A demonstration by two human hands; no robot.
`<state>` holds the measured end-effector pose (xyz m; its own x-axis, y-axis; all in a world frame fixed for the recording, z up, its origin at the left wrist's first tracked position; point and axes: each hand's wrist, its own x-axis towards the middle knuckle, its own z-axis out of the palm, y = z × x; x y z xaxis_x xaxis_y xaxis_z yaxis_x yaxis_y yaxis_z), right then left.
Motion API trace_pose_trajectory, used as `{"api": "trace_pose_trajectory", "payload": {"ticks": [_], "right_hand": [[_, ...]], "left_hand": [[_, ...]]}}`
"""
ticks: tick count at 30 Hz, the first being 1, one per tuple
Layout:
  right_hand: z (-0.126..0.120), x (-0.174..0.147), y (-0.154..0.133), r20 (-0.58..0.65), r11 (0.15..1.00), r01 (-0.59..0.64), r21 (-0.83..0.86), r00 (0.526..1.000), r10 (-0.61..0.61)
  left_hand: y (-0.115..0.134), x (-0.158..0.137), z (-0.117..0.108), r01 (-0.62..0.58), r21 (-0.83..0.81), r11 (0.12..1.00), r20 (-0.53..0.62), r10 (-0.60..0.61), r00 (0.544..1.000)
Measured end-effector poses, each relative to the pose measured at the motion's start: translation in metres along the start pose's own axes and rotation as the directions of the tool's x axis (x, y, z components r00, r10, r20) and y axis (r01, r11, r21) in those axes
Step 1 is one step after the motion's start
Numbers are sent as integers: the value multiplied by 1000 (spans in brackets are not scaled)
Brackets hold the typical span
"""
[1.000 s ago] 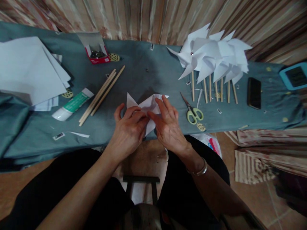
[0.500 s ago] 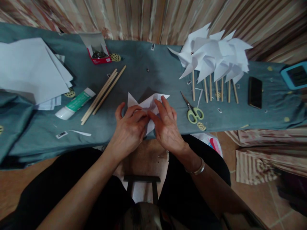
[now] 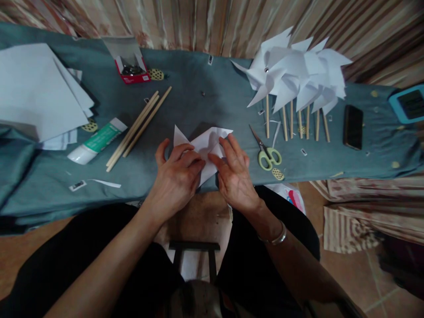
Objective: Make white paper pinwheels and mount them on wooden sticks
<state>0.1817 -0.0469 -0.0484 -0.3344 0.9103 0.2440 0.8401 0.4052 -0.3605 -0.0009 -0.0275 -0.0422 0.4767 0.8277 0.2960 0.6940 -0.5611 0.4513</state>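
Observation:
A white sheet of paper point(image 3: 208, 140), cut and partly folded like a pinwheel, lies at the table's front edge between my hands. My left hand point(image 3: 176, 176) is closed on its left side, fingertips pressing near the middle, thumb mostly hidden. My right hand point(image 3: 237, 180) has its bent fingers on the right flap, index fingertip near the paper's centre. Scissors point(image 3: 265, 154) with green handles lie just right of my right hand. Three wooden sticks point(image 3: 139, 128) lie to the left. A tiny metal piece point(image 3: 202, 93) rests beyond the paper.
Several finished white pinwheels point(image 3: 298, 75) on sticks lie at the back right, beside a dark phone point(image 3: 353, 127) and a blue-framed device point(image 3: 409, 105). At the left are a glue tube point(image 3: 97, 141), stacked paper point(image 3: 39, 88) and an open red box point(image 3: 132, 73) of small metal pieces.
My right hand has shifted slightly right, away from my left fingertips, baring more of the paper's middle. My left hand still presses the paper. The view has moved a little.

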Motion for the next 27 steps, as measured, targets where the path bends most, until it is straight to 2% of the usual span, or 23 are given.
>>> {"api": "trace_pose_trajectory", "payload": {"ticks": [7, 14, 22, 27], "right_hand": [[3, 1, -4, 11, 1000, 7, -19, 1000, -6], [-8, 0, -3, 1, 998, 28, -51, 1000, -28], [-13, 4, -6, 78, 996, 64, -53, 995, -60], [-5, 5, -7, 54, 998, 55, -23, 997, -54]], "left_hand": [[1, 1, -1, 10, 7, 1000, -5, -10, 1000], [1, 1, -4, 87, -178, 980, 46, -80, 996], [2, 2, -6, 71, -92, 993, 66, -65, 996], [3, 2, -6, 64, -73, 995, 70, -59, 996]]}}
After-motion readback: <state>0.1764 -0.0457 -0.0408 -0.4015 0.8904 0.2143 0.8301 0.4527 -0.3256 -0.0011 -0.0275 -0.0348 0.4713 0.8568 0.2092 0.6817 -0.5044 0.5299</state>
